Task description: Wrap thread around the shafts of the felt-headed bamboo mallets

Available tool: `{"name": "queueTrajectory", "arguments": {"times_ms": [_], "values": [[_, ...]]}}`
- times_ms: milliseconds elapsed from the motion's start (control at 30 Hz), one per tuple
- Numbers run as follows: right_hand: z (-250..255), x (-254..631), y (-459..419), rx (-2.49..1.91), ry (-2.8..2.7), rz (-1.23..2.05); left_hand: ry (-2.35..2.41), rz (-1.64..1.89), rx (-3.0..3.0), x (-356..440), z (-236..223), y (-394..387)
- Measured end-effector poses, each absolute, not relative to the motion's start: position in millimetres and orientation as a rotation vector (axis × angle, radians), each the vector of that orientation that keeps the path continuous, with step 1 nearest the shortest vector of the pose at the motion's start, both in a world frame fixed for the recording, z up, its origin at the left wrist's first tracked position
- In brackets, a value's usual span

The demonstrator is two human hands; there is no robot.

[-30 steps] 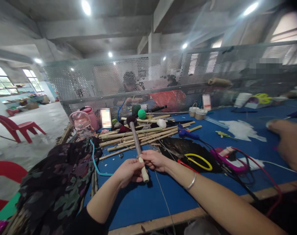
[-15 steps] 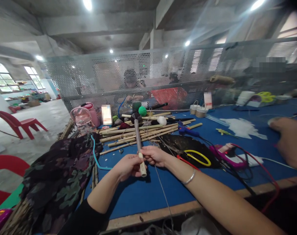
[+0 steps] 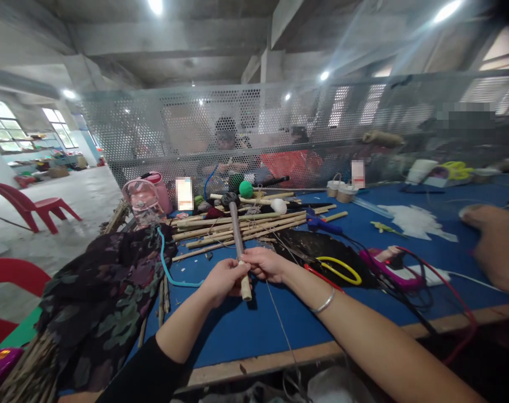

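Bare concrete ceiling with round lamps; perforated metal screen; windows left; red plastic chair on grey floor.

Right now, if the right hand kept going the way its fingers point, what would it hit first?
The right hand points left, and its fingers already touch the stick. Going on, it would likely meet the left hand, which grips the same stick just beside it.

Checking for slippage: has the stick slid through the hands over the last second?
Yes. The stick has slid away, toward the bamboo pile; less of its pale end shows below the left hand.
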State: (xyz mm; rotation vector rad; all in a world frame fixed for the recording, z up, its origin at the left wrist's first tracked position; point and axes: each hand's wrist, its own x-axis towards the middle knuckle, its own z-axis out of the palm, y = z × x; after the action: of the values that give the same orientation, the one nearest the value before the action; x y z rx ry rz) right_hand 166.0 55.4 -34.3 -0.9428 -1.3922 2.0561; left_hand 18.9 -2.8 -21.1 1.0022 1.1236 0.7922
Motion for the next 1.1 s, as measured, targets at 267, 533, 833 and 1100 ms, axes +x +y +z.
{"name": "queueTrajectory", "arguments": {"times_ms": [267,533,833,1100], "values": [[-31.8,170.5,54.8,-0.988,-1.312,2.035,1.224,0.918,0.976,21.3,-21.6,3.2],[-28.3,187.8,52.7,-0.967,-1.404,2.007,1.257,0.919,0.998,15.1,-13.7,-0.9],[-34.5,171.1,49.5,-1.079,-1.538,1.518,1.273,0.921,0.994,14.5,-13.9,-1.0],[-32.8,168.5,52.0,-1.071,-1.156,1.587,1.238,0.956,0.979,18.2,-19.6,0.1]]}}
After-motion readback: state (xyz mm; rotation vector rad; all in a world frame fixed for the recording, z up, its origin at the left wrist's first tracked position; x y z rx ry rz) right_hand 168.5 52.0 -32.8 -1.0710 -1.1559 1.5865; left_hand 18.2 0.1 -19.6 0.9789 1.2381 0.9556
